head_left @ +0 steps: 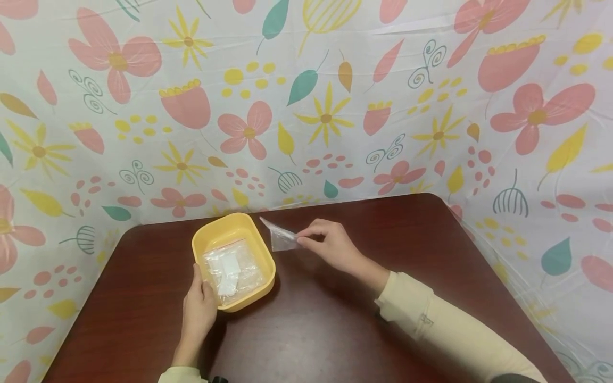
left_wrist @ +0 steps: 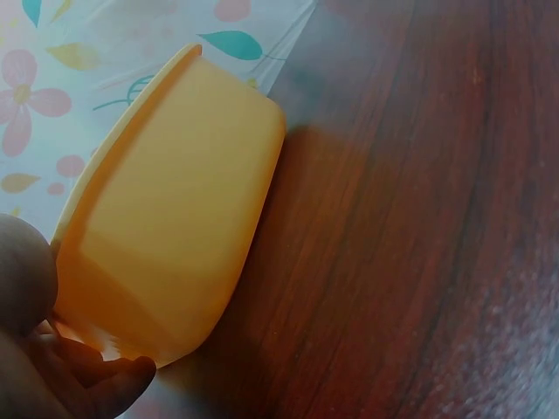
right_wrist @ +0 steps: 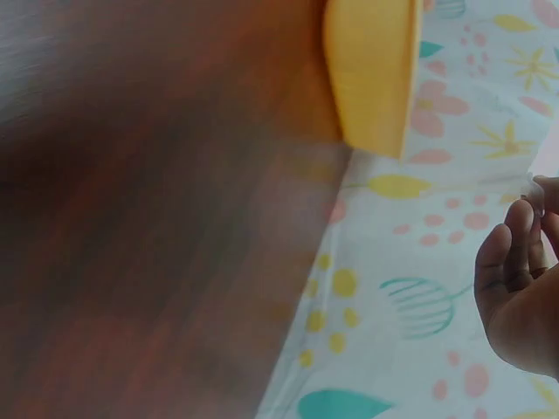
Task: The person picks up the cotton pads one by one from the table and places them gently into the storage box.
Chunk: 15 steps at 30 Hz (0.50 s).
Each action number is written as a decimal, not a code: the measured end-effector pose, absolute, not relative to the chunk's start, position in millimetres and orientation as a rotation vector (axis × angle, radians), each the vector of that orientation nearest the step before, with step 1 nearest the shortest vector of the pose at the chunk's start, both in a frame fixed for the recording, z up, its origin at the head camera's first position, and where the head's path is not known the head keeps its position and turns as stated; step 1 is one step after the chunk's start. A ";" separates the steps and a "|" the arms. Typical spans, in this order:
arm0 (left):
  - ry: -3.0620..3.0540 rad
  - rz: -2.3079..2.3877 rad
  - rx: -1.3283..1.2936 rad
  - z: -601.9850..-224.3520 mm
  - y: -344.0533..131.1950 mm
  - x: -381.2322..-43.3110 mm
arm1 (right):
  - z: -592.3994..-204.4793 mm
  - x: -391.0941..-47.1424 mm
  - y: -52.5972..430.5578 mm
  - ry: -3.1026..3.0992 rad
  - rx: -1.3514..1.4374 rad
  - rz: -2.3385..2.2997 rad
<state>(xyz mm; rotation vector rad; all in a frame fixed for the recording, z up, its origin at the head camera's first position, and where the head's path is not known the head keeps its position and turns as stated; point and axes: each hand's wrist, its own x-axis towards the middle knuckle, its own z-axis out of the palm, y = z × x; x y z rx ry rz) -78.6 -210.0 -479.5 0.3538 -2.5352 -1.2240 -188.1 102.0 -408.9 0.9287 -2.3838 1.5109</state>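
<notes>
In the head view a yellow plastic basin [head_left: 266, 255] is tipped a little, its near left rim gripped by my left hand [head_left: 199, 303]. Inside it lie clear zip bags [head_left: 239, 268] with something white in or under them. To its right, my right hand [head_left: 330, 244] pinches a clear plastic bag [head_left: 282, 238] between thumb and fingers, held up beside the rim. The left wrist view has the basin's outer wall [left_wrist: 183, 201] with my left fingers [left_wrist: 113, 384] at its lower end. In the right wrist view, my right hand [right_wrist: 524, 288] shows at the right edge.
Beneath everything is a dark brown glossy table [head_left: 306, 330] with rounded far corners. A white cloth with flowers and leaves [head_left: 306, 106] hangs close behind the table's back edge and along both sides.
</notes>
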 end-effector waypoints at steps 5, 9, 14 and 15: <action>-2.527 -1.227 0.358 -479.8 -210.4 -79.3 | -401.5 -194.4 69.6 -2.330 1.029 1.511; -2.533 -1.217 0.370 -480.3 -209.9 -79.7 | -397.1 -194.8 44.1 -2.336 1.095 1.471; -2.536 -1.196 0.374 -480.4 -209.8 -79.0 | -394.0 -194.5 16.3 -2.331 1.170 1.427; -2.534 -1.190 0.372 -480.3 -209.9 -79.0 | -393.6 -194.6 11.6 -2.324 1.186 1.428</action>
